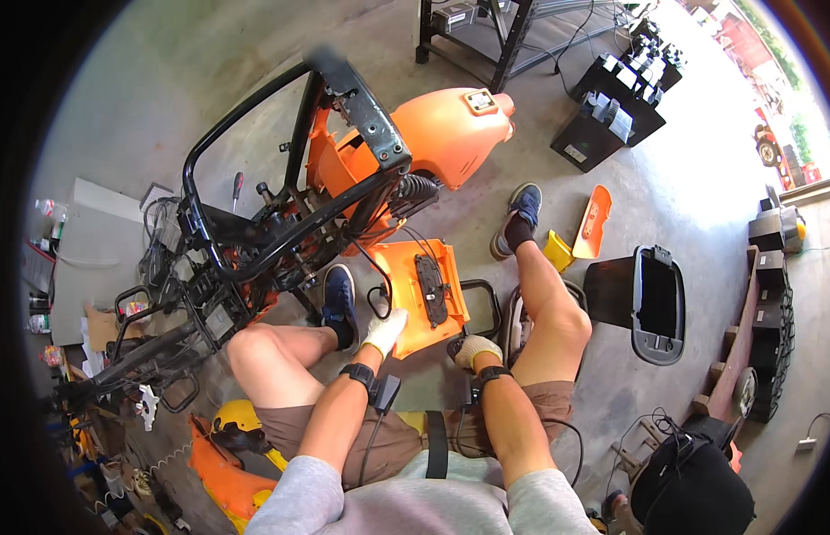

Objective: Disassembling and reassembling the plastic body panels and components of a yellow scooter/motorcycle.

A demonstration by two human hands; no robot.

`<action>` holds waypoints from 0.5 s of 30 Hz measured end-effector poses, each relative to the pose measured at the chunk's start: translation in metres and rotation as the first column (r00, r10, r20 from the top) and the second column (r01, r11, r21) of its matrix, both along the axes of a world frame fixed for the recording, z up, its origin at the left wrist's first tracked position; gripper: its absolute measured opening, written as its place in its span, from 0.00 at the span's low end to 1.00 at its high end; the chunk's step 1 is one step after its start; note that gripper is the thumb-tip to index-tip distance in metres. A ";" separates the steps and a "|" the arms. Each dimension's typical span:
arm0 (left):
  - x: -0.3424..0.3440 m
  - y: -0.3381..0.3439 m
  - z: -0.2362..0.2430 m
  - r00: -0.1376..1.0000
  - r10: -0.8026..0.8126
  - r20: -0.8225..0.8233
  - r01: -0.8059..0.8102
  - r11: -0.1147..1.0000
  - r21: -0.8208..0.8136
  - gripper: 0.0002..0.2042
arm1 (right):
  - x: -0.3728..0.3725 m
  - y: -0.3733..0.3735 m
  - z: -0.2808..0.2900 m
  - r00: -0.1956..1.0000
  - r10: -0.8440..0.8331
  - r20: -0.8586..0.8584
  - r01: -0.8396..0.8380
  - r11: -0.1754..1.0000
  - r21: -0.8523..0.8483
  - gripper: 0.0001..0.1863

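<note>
Between my legs an orange plastic panel (402, 267) is tilted, its hollow side towards me. A long black part (431, 290) lies along its middle, with thin cables running up towards the vehicle frame. My left hand (386, 333), in a pale work glove, is closed on the panel's lower left edge. By the lower right corner, my gloved right hand (476, 350) is closed, with something dark at its fingers that I cannot make out. The orange vehicle body (451, 134) and its black tube frame (254, 241) stand in front of me to the left.
A black open bin-like box (657, 303), an orange cover (593, 223) and a yellow piece (558, 251) lie on the right. Black battery-like boxes (602, 125) stand farther off near a metal rack (509, 45). A screwdriver (238, 187) lies beyond the frame, and orange-yellow body parts (223, 473) lie lower left.
</note>
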State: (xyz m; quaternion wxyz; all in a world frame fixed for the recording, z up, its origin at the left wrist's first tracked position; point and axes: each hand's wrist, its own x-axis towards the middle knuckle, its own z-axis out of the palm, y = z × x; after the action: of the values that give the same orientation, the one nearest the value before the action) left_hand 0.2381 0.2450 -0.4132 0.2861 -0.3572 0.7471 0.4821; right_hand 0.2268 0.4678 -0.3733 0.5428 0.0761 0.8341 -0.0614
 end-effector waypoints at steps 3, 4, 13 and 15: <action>-0.002 -0.011 -0.007 0.999 0.043 -0.015 -0.043 0.998 0.038 0.13 | 0.002 0.006 -0.004 0.999 -0.031 -0.031 0.032 0.998 0.047 0.21; -0.001 -0.016 -0.009 0.997 0.080 0.002 -0.079 0.990 0.115 0.12 | 0.002 0.009 -0.004 1.000 0.010 -0.026 -0.009 0.999 0.040 0.20; 0.021 -0.033 0.009 0.984 0.036 -0.177 -0.024 0.997 0.070 0.12 | -0.049 0.001 0.001 0.806 -0.290 -0.515 0.251 0.957 -0.146 0.21; 0.024 -0.032 0.017 0.982 -0.031 -0.186 0.032 0.999 0.003 0.14 | -0.075 -0.002 0.016 0.858 -0.037 -0.512 -0.033 0.991 -0.127 0.25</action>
State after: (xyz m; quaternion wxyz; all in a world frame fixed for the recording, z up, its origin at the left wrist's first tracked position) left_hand 0.2621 0.2132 -0.3961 0.2236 -0.2978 0.7748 0.5109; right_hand 0.1518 0.4657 -0.3574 0.3049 0.0218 0.9425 -0.1349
